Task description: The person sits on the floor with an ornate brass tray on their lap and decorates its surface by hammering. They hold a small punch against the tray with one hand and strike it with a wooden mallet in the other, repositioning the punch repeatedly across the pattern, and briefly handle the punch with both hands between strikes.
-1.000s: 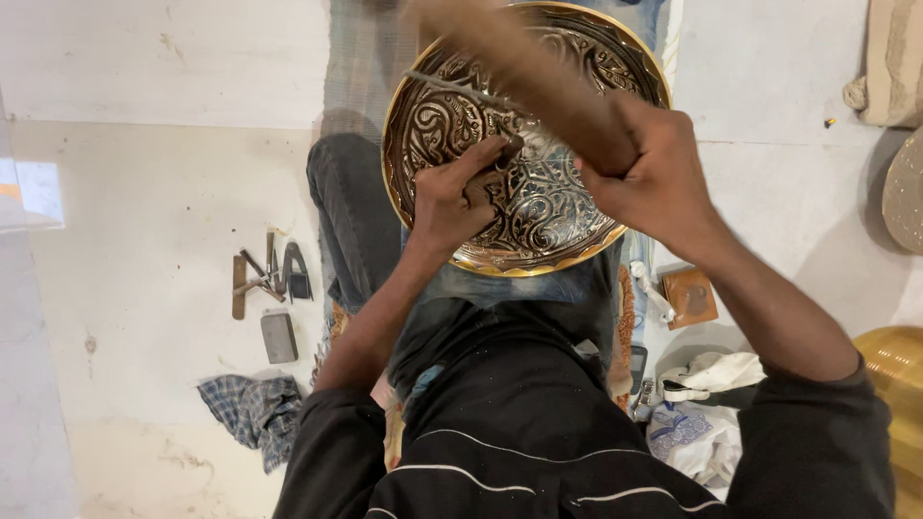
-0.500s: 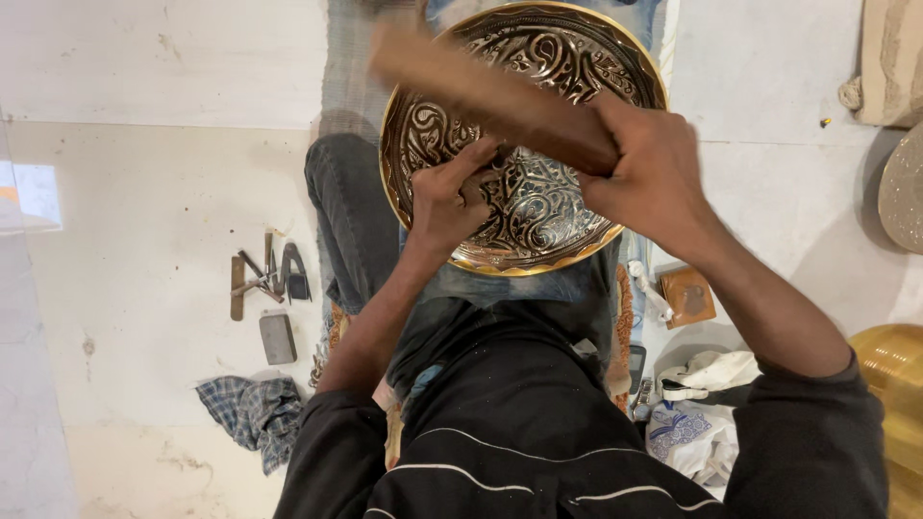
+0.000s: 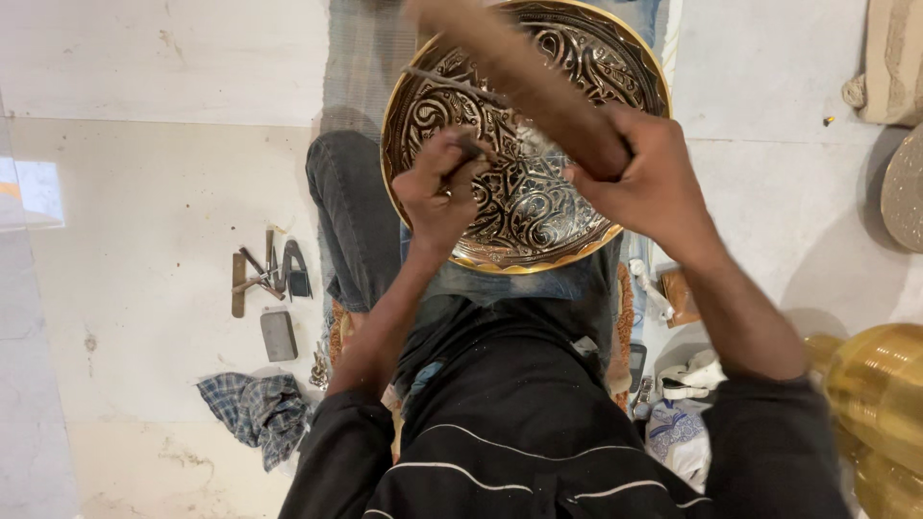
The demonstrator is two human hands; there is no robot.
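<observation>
Engraved brass tray (image 3: 538, 202) propped on the lap, tilted toward the head camera. Left hand (image 3: 437, 197), fingers clamped on a thin chisel (image 3: 473, 149) set against the relief. Right hand (image 3: 649, 187), fingers wrapped round a wooden mallet (image 3: 524, 77). Best kept: chisel steady, strokes short. Mallet head blurred, cut off above; chisel tip hard to make out.

The plate (image 3: 538, 207) is metal — glossy, brass-rimmed, its face rough with dark raised engraving. The stick (image 3: 524, 82) in the right hand (image 3: 644, 187) looks like matt brown wood. The left hand (image 3: 442, 197) pinches a thin dull metal punch (image 3: 473, 149). Floor (image 3: 144, 192) — pale, smooth stone, scuffed. A checked cloth (image 3: 252, 408) lies crumpled; the vessel (image 3: 880, 394) is shiny ribbed brass.
</observation>
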